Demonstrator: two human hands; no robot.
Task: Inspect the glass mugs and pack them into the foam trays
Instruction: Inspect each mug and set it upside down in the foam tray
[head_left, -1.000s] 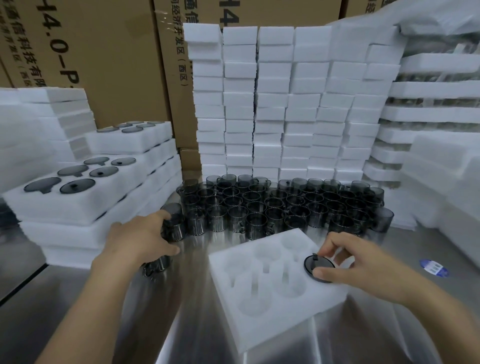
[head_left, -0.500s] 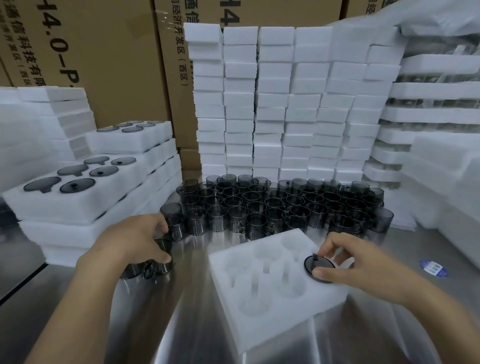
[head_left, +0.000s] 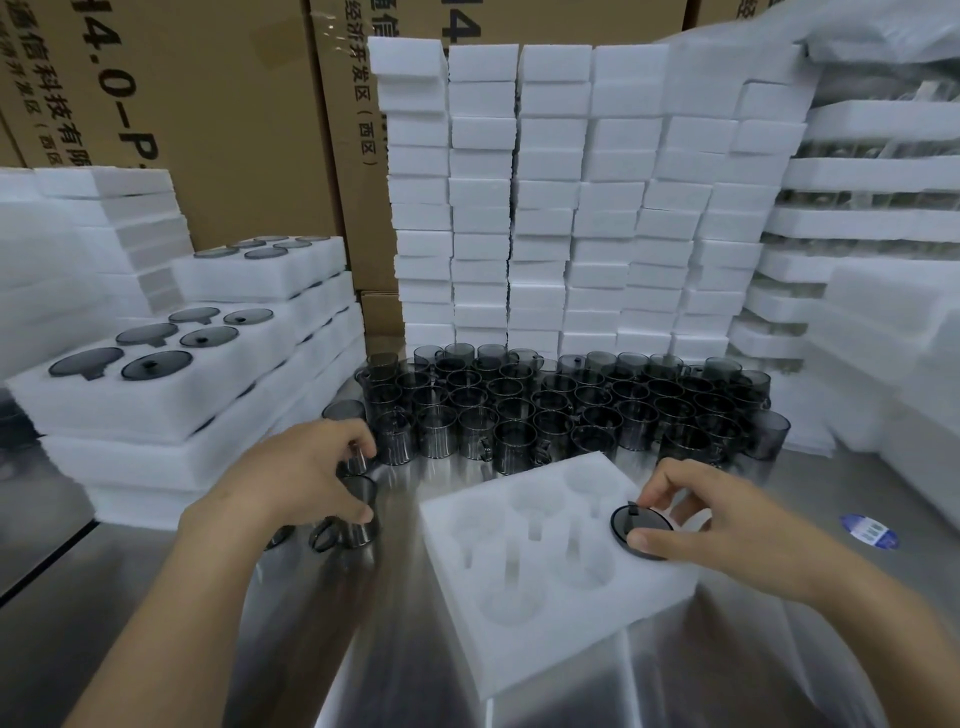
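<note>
A white foam tray with several round pockets lies on the steel table in front of me. My right hand pinches the rim of a dark glass mug sunk in the tray's right pocket. My left hand grips a smoky glass mug from above, left of the tray, its handle pointing toward me. A crowd of several dark glass mugs stands behind the tray.
Packed foam trays are stacked at the left. A wall of white foam blocks rises behind the mugs, with cardboard boxes beyond. More foam trays pile up at the right. A blue sticker lies on the table.
My left hand pulled a mug out of the group toward me and to the left. My right hand stayed on the mug in the tray.
</note>
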